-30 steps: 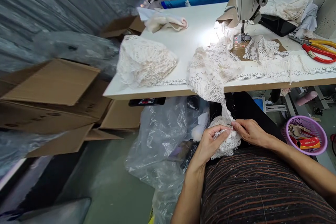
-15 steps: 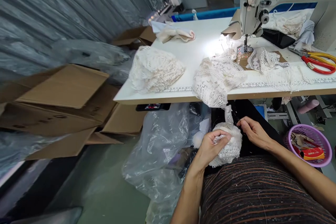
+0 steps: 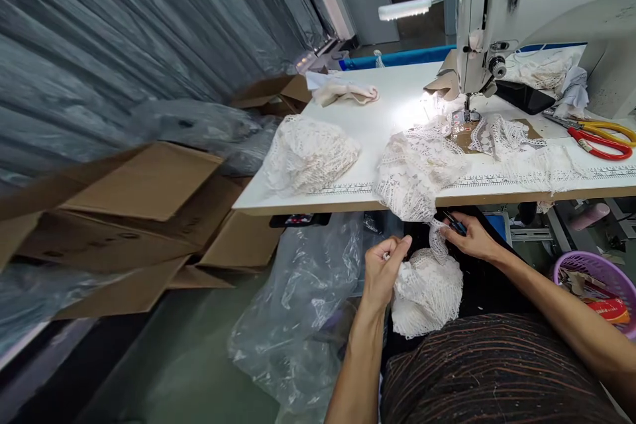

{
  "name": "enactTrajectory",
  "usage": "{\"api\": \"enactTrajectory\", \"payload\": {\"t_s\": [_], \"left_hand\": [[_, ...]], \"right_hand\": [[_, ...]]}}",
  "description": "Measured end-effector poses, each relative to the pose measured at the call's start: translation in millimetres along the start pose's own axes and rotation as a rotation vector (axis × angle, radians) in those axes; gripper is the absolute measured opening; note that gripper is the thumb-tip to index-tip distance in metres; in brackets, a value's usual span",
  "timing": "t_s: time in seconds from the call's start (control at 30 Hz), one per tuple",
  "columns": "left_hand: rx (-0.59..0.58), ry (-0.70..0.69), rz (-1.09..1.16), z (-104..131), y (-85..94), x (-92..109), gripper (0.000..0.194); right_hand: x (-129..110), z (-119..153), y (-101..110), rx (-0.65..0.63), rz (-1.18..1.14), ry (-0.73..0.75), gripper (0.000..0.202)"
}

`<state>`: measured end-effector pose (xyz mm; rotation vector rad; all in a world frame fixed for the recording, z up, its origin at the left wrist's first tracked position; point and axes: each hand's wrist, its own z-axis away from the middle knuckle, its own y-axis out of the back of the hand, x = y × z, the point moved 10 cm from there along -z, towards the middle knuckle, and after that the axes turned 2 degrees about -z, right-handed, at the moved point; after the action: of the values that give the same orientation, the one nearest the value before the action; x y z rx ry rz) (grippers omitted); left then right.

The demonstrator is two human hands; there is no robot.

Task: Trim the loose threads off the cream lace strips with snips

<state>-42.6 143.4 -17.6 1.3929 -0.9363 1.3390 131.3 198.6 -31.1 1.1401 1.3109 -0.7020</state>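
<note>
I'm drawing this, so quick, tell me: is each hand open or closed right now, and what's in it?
Left hand: closed, holding white lace.
Right hand: closed, holding a small dark tool.

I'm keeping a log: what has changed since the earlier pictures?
The left hand and right hand moved apart, toward the table edge. The left still grips the lace bundle; the right is beside the lace strip, a dark tool now visible in it. The lace pile and sewing machine stayed put.

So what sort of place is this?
Probably a sewing workshop: there's a sewing machine, white lace heaped on the table, and scissors lying close by.
</note>
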Motion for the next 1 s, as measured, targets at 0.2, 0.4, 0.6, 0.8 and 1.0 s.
{"api": "enactTrajectory", "payload": {"t_s": [0.2, 0.4, 0.6, 0.8, 1.0], "left_hand": [[-0.288, 0.044, 0.056, -5.2, -41.7, 0.2, 0.041], [-0.534, 0.111, 0.142, 19.5, -72.9, 6.3, 0.052], [-0.400, 0.169, 0.086, 30.9, -49.1, 3.4, 0.049], [-0.351, 0.128, -0.077, 39.6, -30.8, 14.3, 0.040], [-0.328, 0.128, -0.103, 44.2, -25.3, 21.1, 0.039]], "right_hand": [[-34.0, 41.8, -1.2, -0.085, -0.071, -0.004, 0.026], [-62.6, 61.2, -5.3, -0.196, -0.040, 0.028, 0.021], [-60.6, 55.2, -4.9, -0.270, 0.014, -0.022, 0.041], [-64.8, 42.2, -16.7, -0.373, 0.161, 0.026, 0.062], [-71.4, 37.3, -34.4, -0.446, 0.224, 0.134, 0.056]]}}
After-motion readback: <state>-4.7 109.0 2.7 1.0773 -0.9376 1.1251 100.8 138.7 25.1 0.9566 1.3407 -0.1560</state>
